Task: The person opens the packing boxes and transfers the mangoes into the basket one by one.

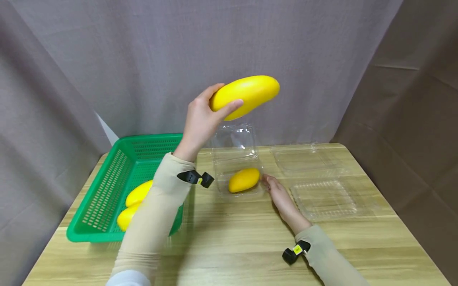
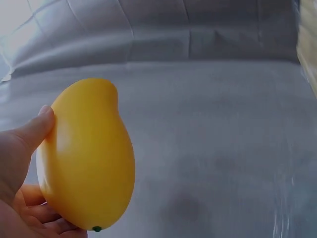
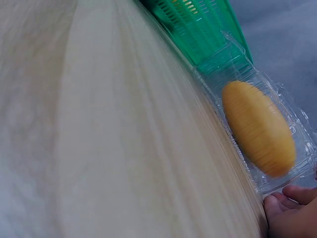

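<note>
My left hand [image 1: 202,119] grips a yellow mango [image 1: 247,95], raised above the table. In the left wrist view the thumb lies along one side of that mango [image 2: 89,158], the fingers under its lower end. A second mango [image 1: 244,180] lies in the base of a clear plastic clamshell box [image 1: 234,143], whose lid stands up behind it. At the right end of this box, my right hand [image 1: 282,198] holds the rim with bent fingers. The right wrist view shows the thumb and fingers [image 3: 292,208] at the box's corner, partly cut off by the frame.
A green plastic basket [image 1: 94,190] stands at the left of the table with two mangoes [image 1: 138,193] visible, partly hidden by my left forearm. Another clear box [image 1: 323,198] lies opened flat at the right. Grey curtains [image 1: 297,59] hang behind the wooden table [image 1: 236,246].
</note>
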{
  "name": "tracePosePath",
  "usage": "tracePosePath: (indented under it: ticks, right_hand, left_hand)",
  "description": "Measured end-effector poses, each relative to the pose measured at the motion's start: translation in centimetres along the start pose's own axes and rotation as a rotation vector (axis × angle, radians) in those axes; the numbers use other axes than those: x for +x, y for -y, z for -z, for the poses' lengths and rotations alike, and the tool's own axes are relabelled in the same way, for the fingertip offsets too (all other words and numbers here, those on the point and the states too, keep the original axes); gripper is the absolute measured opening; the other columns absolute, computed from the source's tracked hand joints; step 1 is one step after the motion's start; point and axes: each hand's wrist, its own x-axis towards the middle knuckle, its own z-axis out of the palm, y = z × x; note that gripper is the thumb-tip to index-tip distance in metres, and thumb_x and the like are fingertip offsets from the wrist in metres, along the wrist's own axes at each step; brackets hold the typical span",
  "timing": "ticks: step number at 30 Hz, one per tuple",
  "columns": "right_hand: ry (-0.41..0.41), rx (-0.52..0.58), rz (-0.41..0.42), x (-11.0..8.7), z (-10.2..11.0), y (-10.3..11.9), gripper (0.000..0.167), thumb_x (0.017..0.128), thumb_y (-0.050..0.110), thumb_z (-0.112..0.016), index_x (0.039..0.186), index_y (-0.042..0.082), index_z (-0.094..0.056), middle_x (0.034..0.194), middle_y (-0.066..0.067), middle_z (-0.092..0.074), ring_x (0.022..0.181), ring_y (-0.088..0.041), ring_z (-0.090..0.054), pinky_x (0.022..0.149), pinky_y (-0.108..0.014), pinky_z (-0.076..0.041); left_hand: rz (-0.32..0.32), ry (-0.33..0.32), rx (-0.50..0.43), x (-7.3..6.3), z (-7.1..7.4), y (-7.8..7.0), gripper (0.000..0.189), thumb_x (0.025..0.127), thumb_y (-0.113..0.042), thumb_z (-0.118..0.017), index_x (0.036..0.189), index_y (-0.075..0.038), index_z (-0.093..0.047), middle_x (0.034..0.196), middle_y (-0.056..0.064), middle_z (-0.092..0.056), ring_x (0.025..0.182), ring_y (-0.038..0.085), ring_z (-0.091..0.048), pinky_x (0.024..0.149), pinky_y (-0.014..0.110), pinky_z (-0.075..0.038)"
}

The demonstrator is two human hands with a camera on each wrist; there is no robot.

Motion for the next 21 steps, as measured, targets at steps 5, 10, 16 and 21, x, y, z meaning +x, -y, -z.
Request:
tracePosePath:
  ticks: [5, 10, 16, 21]
  right_hand:
    - [0.0, -0.002, -0.012, 0.0, 0.0, 0.1, 0.057, 0.112, 0.033, -0.028, 0.154, -0.005, -0.032, 0.157, -0.022, -0.037, 0.147, -0.034, -0.032, 0.121, -0.044, -0.025]
    - [0.014, 0.011, -0.012, 0.0, 0.0, -0.1, 0.057, 0.112, 0.032, -0.027, 0.153, -0.007, -0.032, 0.156, -0.023, -0.037, 0.147, -0.033, -0.032, 0.121, -0.043, -0.026]
    - [-0.002, 0.009, -0.014, 0.0, 0.1, -0.5, 0.058, 0.111, 0.035, -0.029, 0.152, -0.007, -0.034, 0.156, -0.022, -0.038, 0.146, -0.033, -0.034, 0.12, -0.043, -0.027]
    - [-0.012, 0.008, -0.017, -0.1, 0.5, -0.5, 0.058, 0.111, 0.033, -0.029, 0.153, -0.006, -0.034, 0.156, -0.022, -0.038, 0.146, -0.033, -0.034, 0.12, -0.043, -0.027]
  left_hand:
    - [0.075, -0.004, 0.081, -0.1, 3.8, 1.8, 0.074, 0.083, -0.06, -0.075, 0.142, -0.017, -0.058, 0.127, -0.001, -0.065, 0.096, 0.013, -0.057, 0.078, 0.028, -0.05]
    - [0.136, -0.008, 0.176, -0.8, 7.9, 3.5, 0.08, 0.084, -0.066, -0.069, 0.146, -0.017, -0.054, 0.132, 0.003, -0.062, 0.101, 0.019, -0.056, 0.081, 0.032, -0.047]
    - [0.2, -0.019, 0.27, -2.0, 12.5, 5.2, 0.084, 0.084, -0.068, -0.067, 0.148, -0.015, -0.052, 0.137, 0.008, -0.06, 0.105, 0.025, -0.054, 0.081, 0.031, -0.045]
    - [0.243, -0.002, 0.322, -2.7, 15.2, 6.3, 0.085, 0.086, -0.068, -0.065, 0.149, -0.013, -0.05, 0.137, 0.012, -0.059, 0.104, 0.026, -0.052, 0.079, 0.03, -0.042]
